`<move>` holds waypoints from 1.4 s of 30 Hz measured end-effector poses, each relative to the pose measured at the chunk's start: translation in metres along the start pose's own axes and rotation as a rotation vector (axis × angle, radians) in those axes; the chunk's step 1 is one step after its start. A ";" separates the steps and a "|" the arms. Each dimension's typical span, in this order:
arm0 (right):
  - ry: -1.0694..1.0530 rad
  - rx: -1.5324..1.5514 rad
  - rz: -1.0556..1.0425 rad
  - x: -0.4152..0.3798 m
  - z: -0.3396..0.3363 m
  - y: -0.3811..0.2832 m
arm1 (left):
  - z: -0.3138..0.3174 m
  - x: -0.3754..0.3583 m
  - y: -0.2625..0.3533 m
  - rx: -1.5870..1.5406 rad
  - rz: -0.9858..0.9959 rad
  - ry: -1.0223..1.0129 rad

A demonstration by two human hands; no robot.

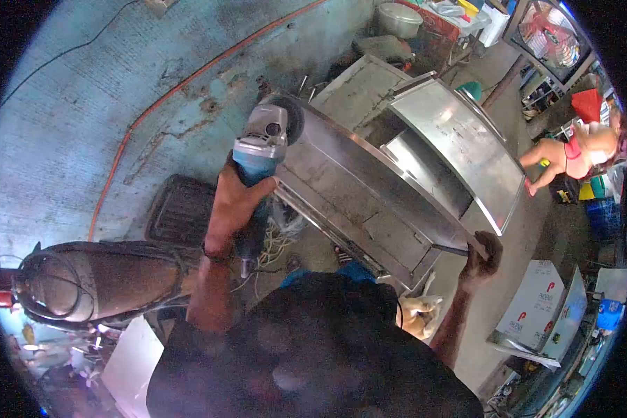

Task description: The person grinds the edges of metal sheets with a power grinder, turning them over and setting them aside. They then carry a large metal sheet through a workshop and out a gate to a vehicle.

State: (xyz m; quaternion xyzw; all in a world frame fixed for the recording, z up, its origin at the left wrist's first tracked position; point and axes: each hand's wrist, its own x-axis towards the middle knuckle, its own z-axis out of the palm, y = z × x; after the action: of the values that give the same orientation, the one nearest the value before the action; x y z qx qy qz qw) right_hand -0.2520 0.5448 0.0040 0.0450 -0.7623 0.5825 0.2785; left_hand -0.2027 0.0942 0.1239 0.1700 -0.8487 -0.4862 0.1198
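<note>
My left hand (235, 203) is wrapped round a teal and grey angle grinder (260, 150), held upright with its head at the top. The dark disc (294, 120) of the grinder is right at the far end of a long metal panel (369, 159) with a raised edge. At the panel's near right end, my right hand (482, 259) grips the corner with bent fingers. The panel lies over a metal frame (400, 261) in front of my body. Just beyond it is a shiny, bent sheet-metal piece (460, 143).
A blue wall (111, 90) with an orange hose (188, 78) stands at the left. Below it lies a rusty tank (111, 282) with cables round it. A person (571, 155) is at the right, near a fan (549, 40). White cardboard (533, 306) stands at lower right.
</note>
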 end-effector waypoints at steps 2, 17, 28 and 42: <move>0.067 0.135 0.099 -0.016 0.008 0.018 | 0.001 0.002 0.003 0.055 -0.024 0.012; 0.054 0.155 0.279 -0.028 0.024 0.024 | 0.010 0.020 0.010 0.278 -0.003 -0.025; 0.050 0.268 0.260 -0.032 0.024 0.028 | 0.013 0.025 -0.008 0.272 0.115 -0.061; 0.011 0.306 0.169 -0.033 0.022 0.041 | 0.059 -0.012 0.020 0.167 0.136 -0.196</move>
State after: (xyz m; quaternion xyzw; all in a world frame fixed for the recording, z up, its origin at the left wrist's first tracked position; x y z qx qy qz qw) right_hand -0.2484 0.5295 -0.0505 0.0195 -0.6644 0.7133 0.2224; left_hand -0.2169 0.1544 0.1114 0.0733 -0.9035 -0.4188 0.0543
